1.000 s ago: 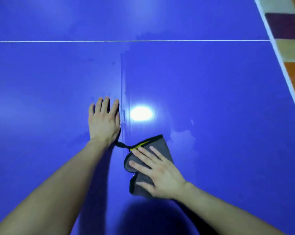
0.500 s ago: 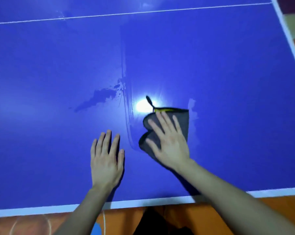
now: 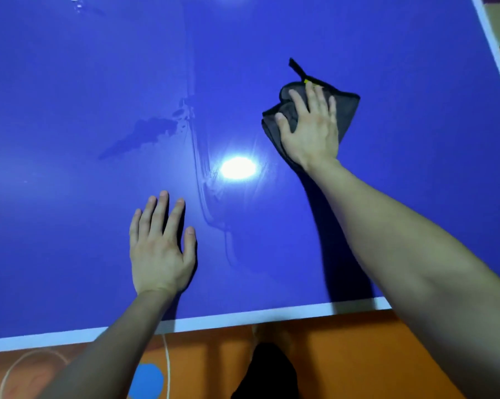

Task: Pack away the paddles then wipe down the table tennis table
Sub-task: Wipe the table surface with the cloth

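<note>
A blue table tennis table [image 3: 70, 82] with white edge lines fills the view. My right hand [image 3: 310, 131] lies flat with spread fingers on a crumpled dark grey cloth [image 3: 348, 110], pressing it onto the table at the right. The cloth has a small yellow tag and a black loop at its far corner. My left hand [image 3: 159, 249] rests flat on the bare table near the front edge, fingers straight. A wet streak [image 3: 198, 156] and a darker wet patch [image 3: 139, 136] mark the surface between the hands. No paddles are in view.
The table's white front edge [image 3: 214, 322] runs across the bottom, its right edge [image 3: 490, 47] at the top right. Below is an orange patterned floor [image 3: 343, 355]. A lamp's glare [image 3: 238, 167] shines on the tabletop.
My right hand has slid the cloth away from me and to the right. My left hand has drawn back toward the front edge. The view has tilted down toward the near edge.
</note>
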The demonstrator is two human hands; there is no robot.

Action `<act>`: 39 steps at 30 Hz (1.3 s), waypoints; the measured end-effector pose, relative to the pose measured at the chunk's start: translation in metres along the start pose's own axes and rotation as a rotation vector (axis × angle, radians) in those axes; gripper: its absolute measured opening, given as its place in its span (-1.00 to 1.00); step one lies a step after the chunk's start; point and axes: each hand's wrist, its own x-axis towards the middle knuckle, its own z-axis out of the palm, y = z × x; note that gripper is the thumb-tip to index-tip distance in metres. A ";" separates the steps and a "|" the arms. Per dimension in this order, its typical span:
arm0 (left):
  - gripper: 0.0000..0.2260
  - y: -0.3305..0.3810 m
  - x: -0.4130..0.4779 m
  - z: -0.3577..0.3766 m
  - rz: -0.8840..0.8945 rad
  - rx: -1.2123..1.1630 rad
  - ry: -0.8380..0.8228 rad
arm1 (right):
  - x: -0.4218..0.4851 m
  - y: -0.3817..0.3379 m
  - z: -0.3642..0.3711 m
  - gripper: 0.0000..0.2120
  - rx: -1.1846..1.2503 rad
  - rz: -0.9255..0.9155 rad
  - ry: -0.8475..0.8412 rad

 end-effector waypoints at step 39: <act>-0.63 -0.023 -0.025 -0.028 -0.036 -0.217 -0.050 | -0.302 -0.019 -0.030 -0.33 -0.054 -0.182 -0.172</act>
